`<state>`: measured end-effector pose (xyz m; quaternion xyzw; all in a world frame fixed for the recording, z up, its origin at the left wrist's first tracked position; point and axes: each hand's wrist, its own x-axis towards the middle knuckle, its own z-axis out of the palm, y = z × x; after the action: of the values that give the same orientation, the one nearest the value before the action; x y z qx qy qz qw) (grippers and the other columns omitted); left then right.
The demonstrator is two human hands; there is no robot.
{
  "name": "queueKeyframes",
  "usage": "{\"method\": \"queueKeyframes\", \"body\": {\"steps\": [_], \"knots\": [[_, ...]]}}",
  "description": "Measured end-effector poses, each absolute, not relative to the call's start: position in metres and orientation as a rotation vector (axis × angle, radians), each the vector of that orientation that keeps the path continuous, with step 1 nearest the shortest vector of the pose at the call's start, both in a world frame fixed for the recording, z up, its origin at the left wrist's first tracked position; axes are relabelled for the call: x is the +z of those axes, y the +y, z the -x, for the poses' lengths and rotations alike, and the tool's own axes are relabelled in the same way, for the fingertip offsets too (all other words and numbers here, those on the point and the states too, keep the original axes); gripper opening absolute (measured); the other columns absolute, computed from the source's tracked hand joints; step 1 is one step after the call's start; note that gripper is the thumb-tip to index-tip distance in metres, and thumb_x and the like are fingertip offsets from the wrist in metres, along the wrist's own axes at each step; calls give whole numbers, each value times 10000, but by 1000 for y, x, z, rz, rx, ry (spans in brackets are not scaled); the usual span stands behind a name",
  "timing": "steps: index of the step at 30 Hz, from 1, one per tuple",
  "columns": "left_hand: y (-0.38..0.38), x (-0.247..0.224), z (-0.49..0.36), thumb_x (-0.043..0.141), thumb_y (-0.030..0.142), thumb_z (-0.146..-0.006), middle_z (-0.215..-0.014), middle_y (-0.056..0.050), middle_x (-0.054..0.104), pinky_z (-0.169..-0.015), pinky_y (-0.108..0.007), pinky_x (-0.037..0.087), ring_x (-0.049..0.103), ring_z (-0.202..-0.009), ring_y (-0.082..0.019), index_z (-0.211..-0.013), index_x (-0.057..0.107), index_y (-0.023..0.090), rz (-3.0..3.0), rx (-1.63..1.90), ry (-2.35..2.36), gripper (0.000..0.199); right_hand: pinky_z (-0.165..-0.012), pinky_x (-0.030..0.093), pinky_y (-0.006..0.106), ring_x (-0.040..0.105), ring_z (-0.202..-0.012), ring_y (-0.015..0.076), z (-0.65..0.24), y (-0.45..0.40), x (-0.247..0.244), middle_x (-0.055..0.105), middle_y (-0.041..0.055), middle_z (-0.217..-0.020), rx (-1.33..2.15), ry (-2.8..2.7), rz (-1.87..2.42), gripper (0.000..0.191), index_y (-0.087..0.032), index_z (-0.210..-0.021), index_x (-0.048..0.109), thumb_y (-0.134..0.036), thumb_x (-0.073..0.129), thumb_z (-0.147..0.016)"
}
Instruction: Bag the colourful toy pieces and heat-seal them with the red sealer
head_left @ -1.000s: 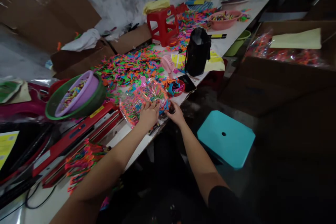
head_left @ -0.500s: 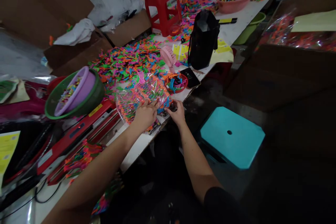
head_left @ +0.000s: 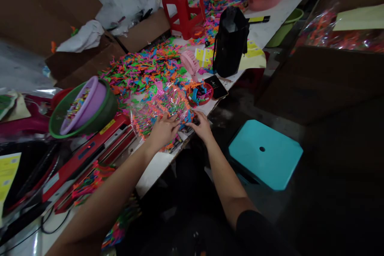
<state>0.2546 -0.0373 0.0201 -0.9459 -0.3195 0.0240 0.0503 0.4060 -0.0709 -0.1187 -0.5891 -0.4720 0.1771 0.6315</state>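
A clear plastic bag (head_left: 168, 102) full of small colourful plastic pieces lies on the table in front of me. My left hand (head_left: 163, 130) rests on the bag's near side, its fingers laid over the plastic. At the bag's right end, by the table edge, my right hand (head_left: 202, 126) has thumb and fingers bent around the corner; the exact grip is partly hidden. Beyond the bag spreads a heap of loose coloured pieces (head_left: 147, 68). Close behind my right hand stands a small red bowl (head_left: 211, 98) with more pieces in it.
A pink handheld fan (head_left: 189, 63), a phone (head_left: 218, 88) and a black bag (head_left: 229, 44) stand or lie beyond the bowl. Left are nested basins (head_left: 112, 104) and a red sealing machine (head_left: 87, 154). A turquoise stool (head_left: 265, 156) is right, below table height.
My left hand has shifted slightly left and toward me on the bag. My right hand stays at the bag's right end. The view has tilted slightly.
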Motion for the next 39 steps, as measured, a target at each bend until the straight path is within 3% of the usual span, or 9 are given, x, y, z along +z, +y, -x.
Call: {"method": "queueKeyframes", "body": {"steps": [10,17,24,29,34,39], "knots": [[-31,18,-255,412,210,-838,-1134,-29,641,-969,-418,420,553,-1095,-237,-1018,674,195,2890,-27,-945,318,-828,481,346,552,-928,206,-389,-68,-111,565,65,-973,406,-784,1362,422,-193,-1022,594,-367,703,-653],[-24,21,-254,430,187,-804,-1142,-10,638,-959,-408,432,565,-1078,-240,-951,693,211,2925,61,-932,302,-886,449,393,539,-959,222,-380,-65,-118,564,70,-993,322,-744,1442,374,-200,-1031,563,-342,653,-697],[-32,22,-255,422,177,-805,-1163,-42,625,-995,-425,396,557,-1081,-254,-911,687,157,2902,-12,-982,286,-931,432,403,531,-1048,233,-394,-72,-122,576,108,-1114,306,-1014,1387,524,-186,-1161,528,-433,648,-716],[-35,18,-255,403,165,-816,-1150,-54,632,-987,-438,393,564,-1065,-253,-1003,656,142,2873,-92,-964,316,-978,393,439,497,-1123,252,-398,-77,-127,544,117,-1214,308,-1157,1402,671,-206,-1276,454,-412,681,-679],[-31,21,-253,422,159,-794,-1169,-27,623,-957,-443,411,557,-1071,-265,-866,677,176,2920,13,-909,266,-929,427,424,523,-1057,248,-389,-74,-130,572,115,-1148,399,-931,1421,677,-195,-1242,489,-467,694,-658],[-22,23,-248,406,155,-795,-1205,-5,601,-943,-457,420,528,-1113,-274,-896,680,208,2982,92,-826,297,-869,453,408,550,-943,229,-384,-68,-131,584,93,-1086,435,-809,1447,676,-204,-1208,512,-480,711,-625]]}}
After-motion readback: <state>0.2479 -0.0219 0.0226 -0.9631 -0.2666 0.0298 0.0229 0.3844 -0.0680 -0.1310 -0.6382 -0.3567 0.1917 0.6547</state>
